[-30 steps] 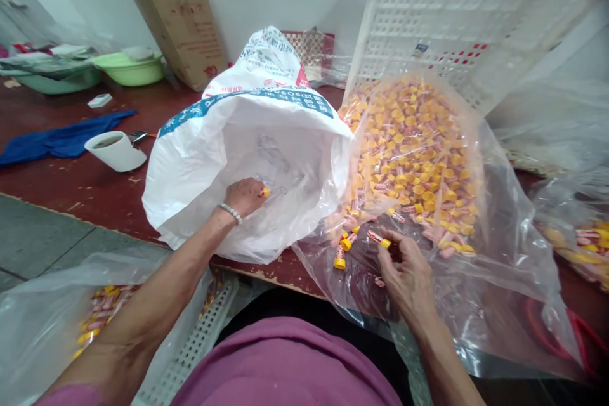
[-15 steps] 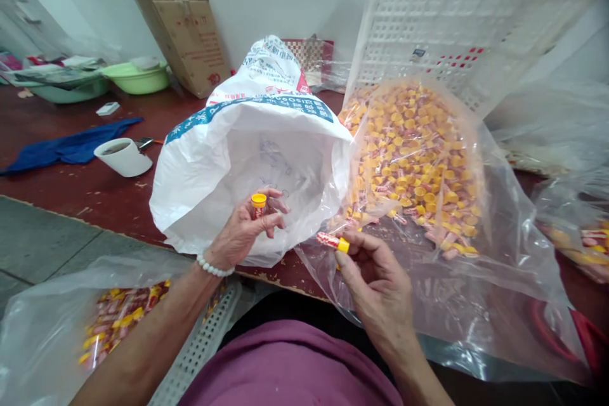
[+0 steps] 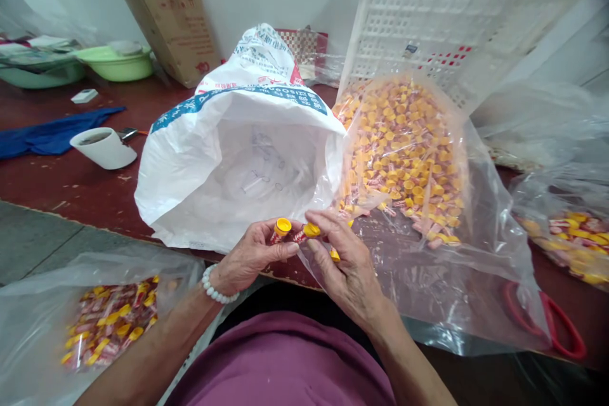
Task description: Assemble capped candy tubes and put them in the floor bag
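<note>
My left hand (image 3: 250,252) is closed around a small red-and-white tube with a yellow cap (image 3: 282,226), cap upward. Close beside it, my right hand (image 3: 345,260) pinches a second yellow-capped tube (image 3: 311,229), which lies tilted with its red end toward the left fingers. Whether the two hands touch is hard to tell. Just beyond them a large white sack (image 3: 183,171) lies with its mouth toward me; a few clear tubes (image 3: 257,183) show inside. To the right, a clear plastic bag (image 3: 476,292) holds a heap of yellow-capped tubes (image 3: 404,139).
On the dark red table (image 3: 42,184) at left are a white cup (image 3: 107,152), a blue cloth (image 3: 57,133) and a green basin (image 3: 118,66). Behind stand a cardboard box (image 3: 176,32) and a white crate (image 3: 428,19). Red scissor handles (image 3: 566,330) lie at right. Another tube bag (image 3: 35,317) sits lower left.
My hands have come together in front of the sack, the left moving down and right, the right moving slightly left. Each still holds its tube. The view has shifted slightly.
</note>
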A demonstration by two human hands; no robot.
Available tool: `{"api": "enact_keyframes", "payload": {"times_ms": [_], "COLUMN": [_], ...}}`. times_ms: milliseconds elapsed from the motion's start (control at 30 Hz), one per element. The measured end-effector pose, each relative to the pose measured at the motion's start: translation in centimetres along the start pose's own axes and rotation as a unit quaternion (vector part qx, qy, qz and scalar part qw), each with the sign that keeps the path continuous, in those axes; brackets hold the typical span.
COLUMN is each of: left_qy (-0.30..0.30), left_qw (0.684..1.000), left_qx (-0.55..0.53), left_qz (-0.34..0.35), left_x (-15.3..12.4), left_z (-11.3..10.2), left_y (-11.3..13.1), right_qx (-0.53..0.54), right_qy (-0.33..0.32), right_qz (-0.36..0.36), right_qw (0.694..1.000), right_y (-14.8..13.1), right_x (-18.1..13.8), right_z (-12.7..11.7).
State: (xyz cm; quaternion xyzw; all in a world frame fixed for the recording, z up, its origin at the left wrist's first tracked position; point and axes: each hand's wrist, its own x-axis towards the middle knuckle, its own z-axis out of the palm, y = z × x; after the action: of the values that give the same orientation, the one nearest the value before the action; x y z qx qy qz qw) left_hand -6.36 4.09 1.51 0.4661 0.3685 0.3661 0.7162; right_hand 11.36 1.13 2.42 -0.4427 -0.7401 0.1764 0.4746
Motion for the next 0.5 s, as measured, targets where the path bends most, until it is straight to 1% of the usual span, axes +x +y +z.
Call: {"api": "enact_keyframes", "payload": {"times_ms": [100, 233, 333, 433, 500], "left_qy": [0.001, -0.012, -0.005, -0.017, -0.025], "left_qw": [1.000, 0.998, 0.996, 0.995, 0.994], "left_qx": [-0.001, -0.041, -0.077, -0.072, -0.064], "left_qz": [-0.016, -0.038, -0.053, -0.071, -0.080], "left_x": [-0.1, -0.2, -0.1, -0.1, -0.1], "left_z": [0.3, 1.7, 2.5, 2.4, 1.8], "left_y": [-0.2, -1.0, -1.9, -1.8, -1.1], "right_qx": [-0.035, -0.078, -0.114, -0.113, -0.118], "right_qy": [0.027, -0.009, -0.023, -0.048, -0.028], "right_qz": [0.012, -0.026, 0.001, 0.000, 0.013], "right_qw": [0.999, 0.997, 0.993, 0.992, 0.993], "right_y": [0.3, 0.9, 1.0, 1.1, 1.7], "right_x": [-0.6, -1.4, -1.9, -2.8, -4.2], "right_z": [0.4, 2.0, 3.0, 2.1, 0.5]}}
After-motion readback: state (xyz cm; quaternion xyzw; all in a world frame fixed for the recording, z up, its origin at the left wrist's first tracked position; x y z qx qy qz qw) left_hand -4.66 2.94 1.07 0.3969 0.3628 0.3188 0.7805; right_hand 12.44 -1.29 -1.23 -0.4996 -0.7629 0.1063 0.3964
